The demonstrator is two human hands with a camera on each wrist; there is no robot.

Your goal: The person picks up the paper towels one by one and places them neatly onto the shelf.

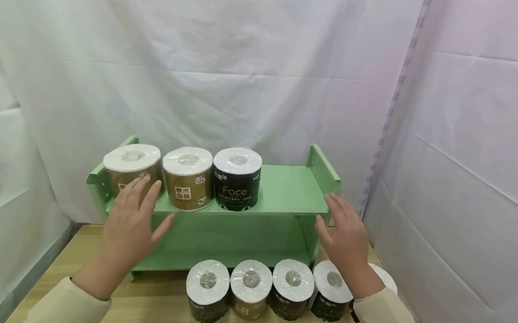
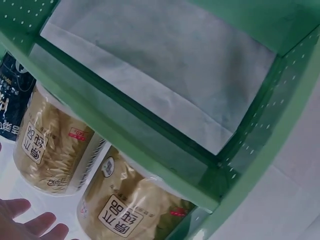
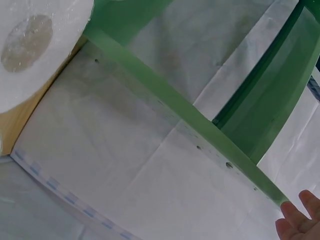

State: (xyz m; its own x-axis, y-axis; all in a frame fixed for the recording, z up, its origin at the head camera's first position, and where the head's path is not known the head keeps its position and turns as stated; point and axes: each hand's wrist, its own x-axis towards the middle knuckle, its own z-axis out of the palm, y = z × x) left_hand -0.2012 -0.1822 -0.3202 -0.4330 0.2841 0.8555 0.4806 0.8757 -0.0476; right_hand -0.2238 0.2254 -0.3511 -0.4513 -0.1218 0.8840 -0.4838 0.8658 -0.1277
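My left hand, fingers spread, is in front of the leftmost gold toilet roll on the green shelf's upper tier; in the left wrist view a gap shows between fingertips and rolls. Beside that roll stand another gold toilet roll and a black "Face" toilet roll, both upright. Over by the shelf's right end panel is my right hand, its fingers extended and nothing held. Whether those fingertips touch the panel I cannot tell.
On the wooden table, in front of the shelf, several toilet rolls stand in a row, among them a gold one and a black one. My right forearm partly covers the rightmost roll. White curtains surround the table.
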